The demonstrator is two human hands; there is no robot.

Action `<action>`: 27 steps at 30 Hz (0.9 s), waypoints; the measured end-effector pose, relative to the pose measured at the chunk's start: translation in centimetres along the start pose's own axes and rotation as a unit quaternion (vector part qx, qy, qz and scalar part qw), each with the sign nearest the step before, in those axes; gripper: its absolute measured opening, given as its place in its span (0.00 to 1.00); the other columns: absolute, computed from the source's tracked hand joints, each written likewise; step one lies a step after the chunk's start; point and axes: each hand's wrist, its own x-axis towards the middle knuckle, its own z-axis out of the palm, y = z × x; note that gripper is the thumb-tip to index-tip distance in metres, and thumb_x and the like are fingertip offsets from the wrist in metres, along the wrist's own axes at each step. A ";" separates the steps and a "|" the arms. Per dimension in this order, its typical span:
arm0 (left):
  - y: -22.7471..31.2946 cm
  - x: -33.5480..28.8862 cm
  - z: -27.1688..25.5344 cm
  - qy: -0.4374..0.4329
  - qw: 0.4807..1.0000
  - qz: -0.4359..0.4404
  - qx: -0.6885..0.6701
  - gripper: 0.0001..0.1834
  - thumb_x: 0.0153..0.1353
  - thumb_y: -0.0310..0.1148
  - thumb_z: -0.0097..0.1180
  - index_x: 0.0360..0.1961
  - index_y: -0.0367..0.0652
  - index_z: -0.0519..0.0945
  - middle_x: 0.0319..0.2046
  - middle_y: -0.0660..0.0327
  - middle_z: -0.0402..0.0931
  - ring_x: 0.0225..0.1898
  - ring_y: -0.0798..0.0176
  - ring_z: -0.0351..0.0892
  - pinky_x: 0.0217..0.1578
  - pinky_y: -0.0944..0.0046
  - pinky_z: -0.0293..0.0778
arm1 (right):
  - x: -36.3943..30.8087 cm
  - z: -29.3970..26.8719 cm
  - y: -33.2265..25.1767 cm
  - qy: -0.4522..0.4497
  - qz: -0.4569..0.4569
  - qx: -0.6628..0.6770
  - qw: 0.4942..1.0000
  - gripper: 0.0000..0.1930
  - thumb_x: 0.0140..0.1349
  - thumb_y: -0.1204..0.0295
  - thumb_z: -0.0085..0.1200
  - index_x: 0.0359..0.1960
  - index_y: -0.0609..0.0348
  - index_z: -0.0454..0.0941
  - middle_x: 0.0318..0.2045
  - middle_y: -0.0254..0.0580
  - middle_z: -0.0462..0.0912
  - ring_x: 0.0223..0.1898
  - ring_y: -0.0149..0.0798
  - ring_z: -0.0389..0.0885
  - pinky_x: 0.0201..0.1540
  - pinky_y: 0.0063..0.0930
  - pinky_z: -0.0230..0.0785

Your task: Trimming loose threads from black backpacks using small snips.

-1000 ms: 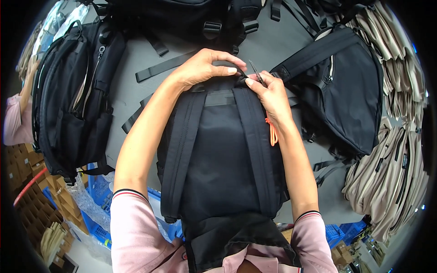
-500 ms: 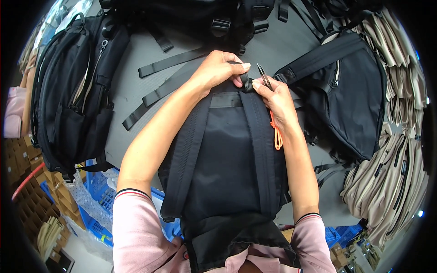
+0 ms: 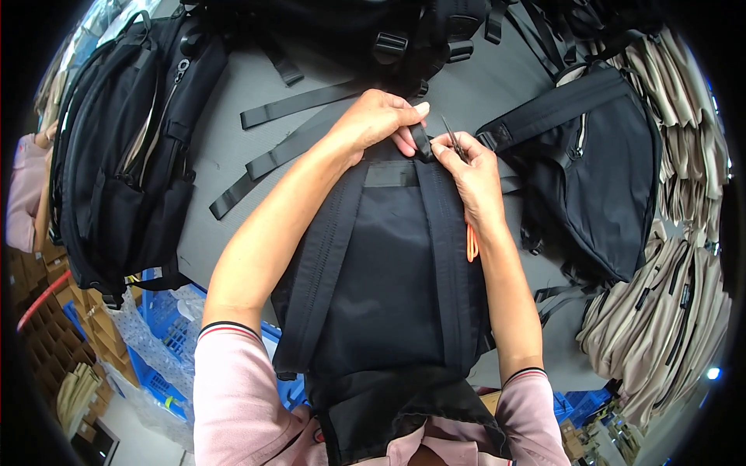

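A black backpack [image 3: 392,272] lies in front of me, its two padded shoulder straps facing up. At its top edge, my left hand [image 3: 379,123] is closed in a pinch on a short black webbing loop [image 3: 422,142]. My right hand [image 3: 475,171] is beside it, thumb and fingertips against the base of the loop. The same hand is closed around pointed thread snips [image 3: 449,130], their blades sticking up past the fingers. An orange cord [image 3: 472,243] hangs below that hand. The fingers hide most of the snips.
Further black backpacks stand left [image 3: 128,171], right [image 3: 594,179] and at the far edge of the grey table [image 3: 233,182]. Loose black straps [image 3: 299,105] lie left of my hands. Beige bags [image 3: 641,318] hang at the right. Blue crates [image 3: 163,334] and cartons [image 3: 101,318] are below left.
The snips have turned in my right hand, so their blades look narrower. Less of the orange cord shows. My left hand keeps its pinch on the loop.
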 end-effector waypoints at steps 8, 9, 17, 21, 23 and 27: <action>-0.2 -0.2 0.3 0.016 1.000 0.019 0.017 0.24 0.58 0.53 0.55 0.29 0.38 0.79 0.17 0.63 0.74 0.17 0.72 0.73 0.31 0.74 0.68 | 0.2 0.3 -1.9 0.014 -0.081 -0.117 0.990 0.08 0.51 0.71 0.58 0.30 0.63 0.78 0.20 0.33 0.74 0.22 0.24 0.69 0.26 0.20 0.61; -0.1 -0.2 0.3 0.011 1.000 0.023 0.004 0.23 0.58 0.52 0.56 0.30 0.38 0.79 0.17 0.62 0.74 0.17 0.72 0.73 0.29 0.75 0.68 | 0.3 0.4 -2.4 0.013 -0.082 -0.117 0.990 0.08 0.51 0.71 0.58 0.30 0.63 0.78 0.20 0.33 0.74 0.22 0.24 0.69 0.26 0.20 0.61; 0.0 -0.5 0.6 0.009 0.999 0.012 -0.050 0.22 0.57 0.49 0.58 0.30 0.36 0.79 0.19 0.62 0.76 0.18 0.73 0.71 0.25 0.74 0.68 | -0.2 1.7 -2.5 0.074 -0.254 -0.347 0.900 0.06 0.45 0.76 0.59 0.23 0.63 0.74 0.23 0.44 0.75 0.25 0.50 0.77 0.29 0.39 0.69; 0.0 -0.2 0.7 0.005 1.000 0.012 -0.025 0.21 0.58 0.47 0.58 0.33 0.35 0.79 0.19 0.61 0.76 0.17 0.72 0.73 0.27 0.74 0.69 | 0.3 1.3 -1.4 0.104 -0.259 -0.285 0.917 0.04 0.49 0.76 0.57 0.24 0.65 0.76 0.21 0.42 0.77 0.21 0.39 0.77 0.26 0.30 0.67; 0.0 0.0 0.9 0.006 1.000 0.016 -0.013 0.22 0.58 0.47 0.58 0.34 0.35 0.79 0.18 0.61 0.76 0.17 0.72 0.73 0.27 0.74 0.69 | 0.5 1.0 -0.8 0.113 -0.190 -0.185 0.958 0.05 0.50 0.76 0.56 0.25 0.66 0.77 0.21 0.39 0.77 0.21 0.32 0.75 0.26 0.25 0.66; -0.3 -0.2 0.6 0.012 1.000 0.022 -0.017 0.22 0.58 0.47 0.58 0.35 0.34 0.79 0.17 0.60 0.76 0.16 0.72 0.74 0.30 0.74 0.70 | 0.0 0.2 -1.4 0.079 -0.060 -0.057 0.993 0.08 0.55 0.74 0.55 0.28 0.69 0.79 0.21 0.33 0.77 0.23 0.20 0.70 0.27 0.17 0.63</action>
